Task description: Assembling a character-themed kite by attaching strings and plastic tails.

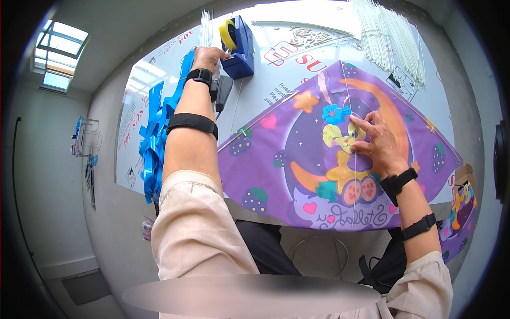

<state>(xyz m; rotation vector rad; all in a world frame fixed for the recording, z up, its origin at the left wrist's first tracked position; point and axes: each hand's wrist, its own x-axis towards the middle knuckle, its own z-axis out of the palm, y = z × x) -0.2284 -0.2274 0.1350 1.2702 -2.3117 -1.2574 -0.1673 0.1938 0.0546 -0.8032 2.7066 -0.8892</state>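
A purple kite [244, 181], printed with a bunny, an orange moon and stars, lies spread on the table in front of me. A thin white rod [355, 183] runs down its middle, and others lie along its upper edges. My right hand [380, 141] rests on the bunny print, thumb and fingers apart beside the middle rod. At the far left my left hand [210, 57] reaches a blue tape dispenser [243, 48] with a yellow tape roll [228, 35]. Its fingers are closed at the cutter edge, seemingly on the tape end, which is hard to see.
Blue ribbon strips [154, 143] hang over the table's left side. A dark grey stapler-like tool [223, 93] lies below the dispenser. White rods [385, 40] and small pale pieces [308, 37] lie at the back. At right stands a cardboard box [465, 175] beside more printed fabric [458, 234].
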